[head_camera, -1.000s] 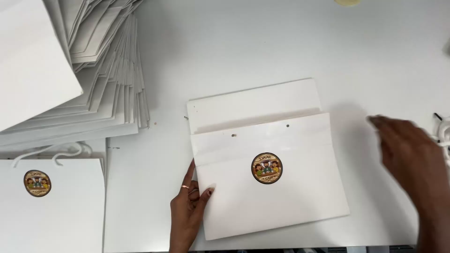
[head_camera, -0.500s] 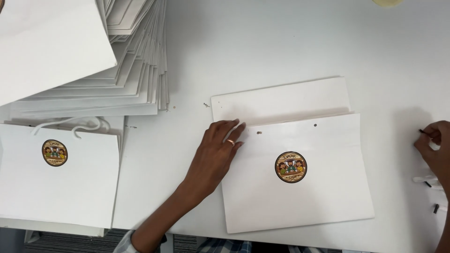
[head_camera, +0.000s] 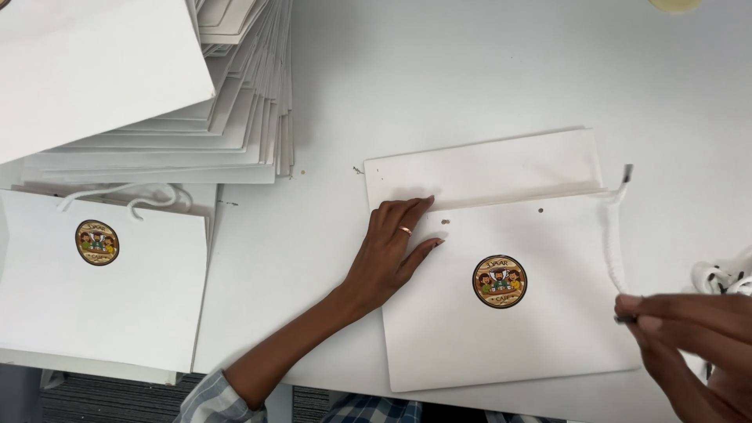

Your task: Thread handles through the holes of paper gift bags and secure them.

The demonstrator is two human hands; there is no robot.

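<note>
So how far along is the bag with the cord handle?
Done: a finished bag with cord loops lies at left. In hand: the left hand presses the flat white bag while the right hand holds a white cord. Left: its punched holes show no cord, and the stack of flat bags waits.

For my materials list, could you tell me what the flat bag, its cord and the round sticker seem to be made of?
Bag: matte white paper or thin card, judging by its crisp fold and punched holes.
Cord, pinched in the right hand: white twisted rope, probably cotton or synthetic, with a darker stiff tip.
Sticker: printed paper or film; the finish is unclear.
The left hand presses the bag flat.
</note>
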